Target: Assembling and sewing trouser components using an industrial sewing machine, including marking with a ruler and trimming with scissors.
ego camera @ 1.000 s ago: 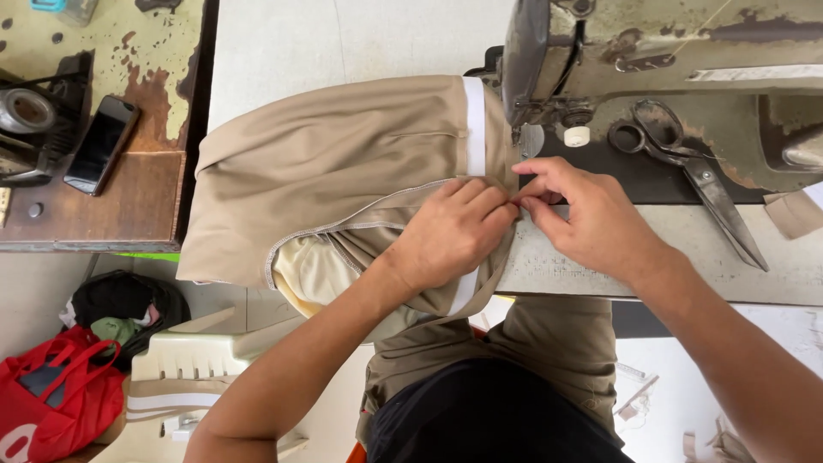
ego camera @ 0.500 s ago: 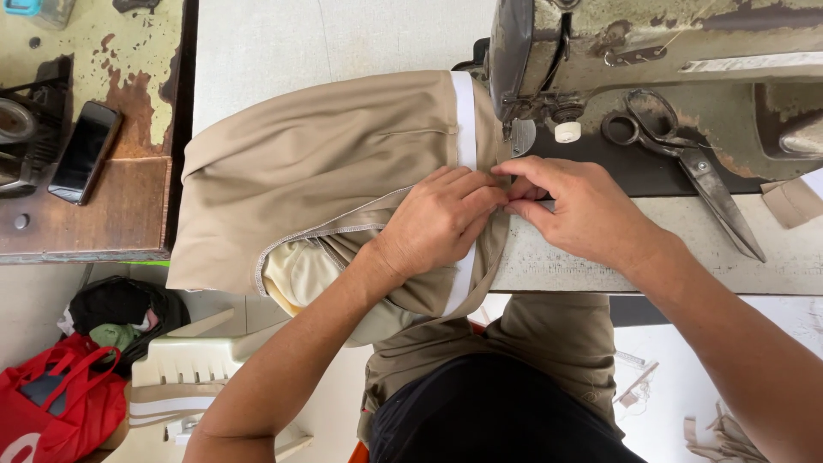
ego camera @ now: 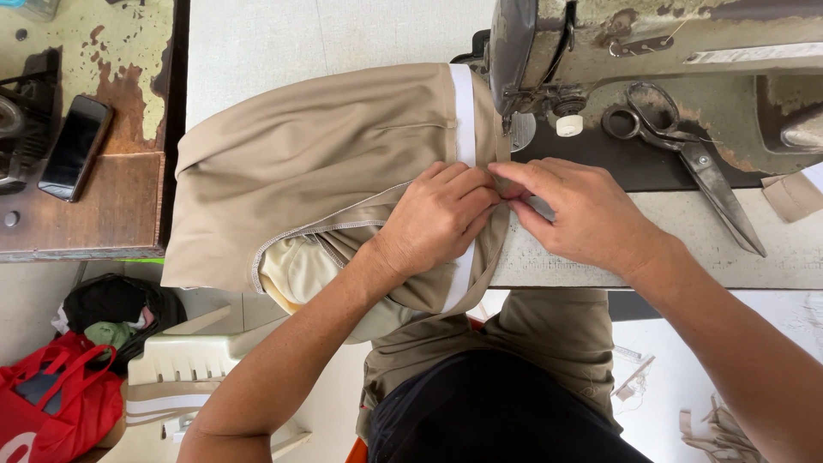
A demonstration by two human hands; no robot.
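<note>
A pair of tan trousers [ego camera: 326, 163] lies across the white table, its waistband lined with a white strip [ego camera: 464, 103] that runs under the head of an old sewing machine [ego camera: 651, 43]. My left hand [ego camera: 441, 214] presses down on the waistband with fingers curled over the fabric. My right hand [ego camera: 570, 206] pinches the waistband edge just right of the left, fingertips touching. Both hands sit just in front of the presser foot [ego camera: 514, 129].
Large scissors [ego camera: 686, 146] lie on the machine bed to the right. A dark phone [ego camera: 75, 146] rests on a worn wooden side table at left. Below the table are a red bag [ego camera: 51, 411], a pale plastic stool [ego camera: 197, 360] and fabric scraps [ego camera: 711, 429].
The view has shifted slightly; both hands stay on the waistband, with the fingers drawn a little closer together near the presser foot.
</note>
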